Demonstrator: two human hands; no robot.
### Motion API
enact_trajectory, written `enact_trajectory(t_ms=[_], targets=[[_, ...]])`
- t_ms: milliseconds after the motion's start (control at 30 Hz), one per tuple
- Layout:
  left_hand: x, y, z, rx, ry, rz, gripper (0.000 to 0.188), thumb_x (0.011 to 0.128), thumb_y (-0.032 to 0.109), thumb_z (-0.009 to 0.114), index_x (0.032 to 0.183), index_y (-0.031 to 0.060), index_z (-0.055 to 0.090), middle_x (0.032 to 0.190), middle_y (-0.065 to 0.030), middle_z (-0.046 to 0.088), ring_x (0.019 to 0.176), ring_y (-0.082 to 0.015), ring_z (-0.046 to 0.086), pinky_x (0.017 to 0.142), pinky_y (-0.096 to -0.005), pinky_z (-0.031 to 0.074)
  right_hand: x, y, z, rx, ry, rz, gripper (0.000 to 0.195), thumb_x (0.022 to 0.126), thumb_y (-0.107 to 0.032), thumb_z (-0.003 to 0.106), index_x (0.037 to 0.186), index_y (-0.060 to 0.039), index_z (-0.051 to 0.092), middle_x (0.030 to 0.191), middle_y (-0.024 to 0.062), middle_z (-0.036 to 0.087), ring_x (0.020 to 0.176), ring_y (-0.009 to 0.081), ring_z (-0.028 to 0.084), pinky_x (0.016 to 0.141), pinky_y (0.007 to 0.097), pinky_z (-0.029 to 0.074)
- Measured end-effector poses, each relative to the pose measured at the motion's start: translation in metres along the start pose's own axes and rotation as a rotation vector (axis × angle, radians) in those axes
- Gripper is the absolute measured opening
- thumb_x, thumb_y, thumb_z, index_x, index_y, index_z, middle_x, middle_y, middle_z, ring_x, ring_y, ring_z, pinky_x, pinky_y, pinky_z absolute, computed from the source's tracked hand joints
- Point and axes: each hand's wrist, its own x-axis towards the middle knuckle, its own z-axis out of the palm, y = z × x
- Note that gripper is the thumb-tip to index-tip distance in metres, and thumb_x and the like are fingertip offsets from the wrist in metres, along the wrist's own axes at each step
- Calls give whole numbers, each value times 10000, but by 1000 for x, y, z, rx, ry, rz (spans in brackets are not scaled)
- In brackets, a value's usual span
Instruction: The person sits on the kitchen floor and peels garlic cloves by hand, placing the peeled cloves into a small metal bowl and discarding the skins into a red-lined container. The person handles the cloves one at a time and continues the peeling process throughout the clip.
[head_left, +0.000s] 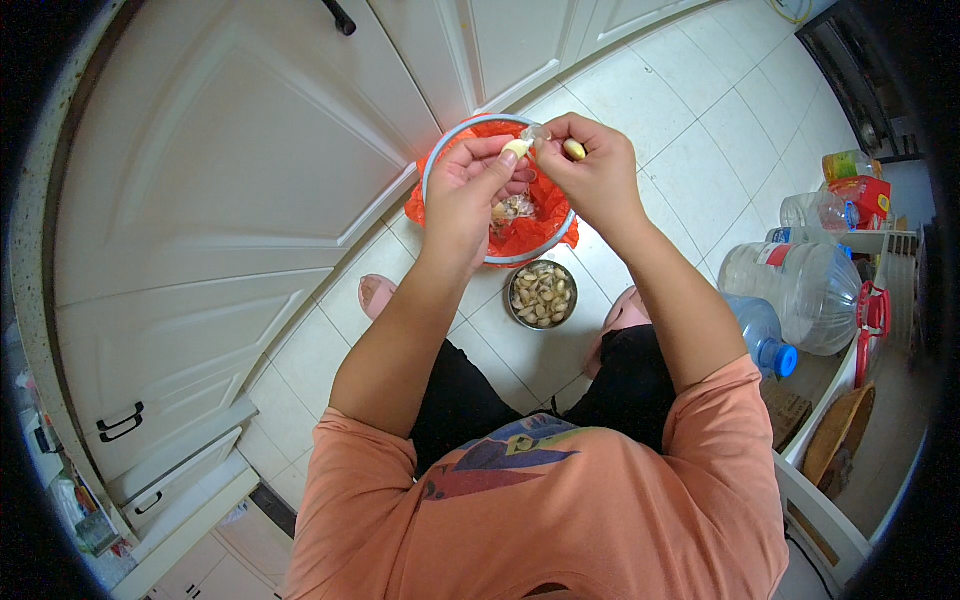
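Between the thumb and fingers of my left hand (466, 184) is a pale garlic clove (516, 148). My right hand (604, 161) pinches thin translucent garlic skin (534, 135) against that clove's tip. A second, yellowish garlic clove (574, 149) is tucked in the curled fingers of my right hand. Both hands are above a round bin (453, 135) with a grey-blue rim, lined with a red plastic bag (546, 196). Peelings (513, 209) lie inside the bag. On the floor just this side of the bin, a metal bowl (511, 306) holds many garlic cloves (541, 292).
White cabinet doors (225, 150) rise behind and left of the bin. My feet in pink slippers (616, 319) flank the bowl on the tiled floor (675, 97). At right, a large clear plastic bottle (787, 296) and a blue-capped bottle (757, 334) lie on a shelf (851, 360).
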Motion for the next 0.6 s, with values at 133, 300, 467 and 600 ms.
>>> enact_trajectory(t_ms=[133,300,467,600], targets=[[1,-1,-1,-30,-9,-17,167,866,71,571,1009,-5,530,904,-124,631,759,-164,618,692,-274,506,0,0,2,-12,25,-1,134,754,-121,636,784,10,630,619,62,601,557,85,538,523,241,449],[1,-1,-2,-26,-10,-61,145,871,70,556,996,0,533,899,-116,621,750,-159,610,688,-268,508,0,2,3,-59,47,-37,138,742,-123,637,774,11,631,631,85,608,555,123,563,538,254,463],[0,1,-1,-4,-7,-91,132,883,72,528,996,6,534,878,-110,608,746,-154,601,691,-259,507,0,7,4,-100,89,-84,145,738,-124,636,771,16,631,617,96,603,547,136,567,544,258,466],[-4,7,-6,-52,6,-113,148,879,99,549,982,-6,537,861,-105,611,738,-170,608,675,-271,501,17,16,-12,-107,209,-55,145,741,-124,632,781,15,638,612,101,607,542,142,571,552,259,471]])
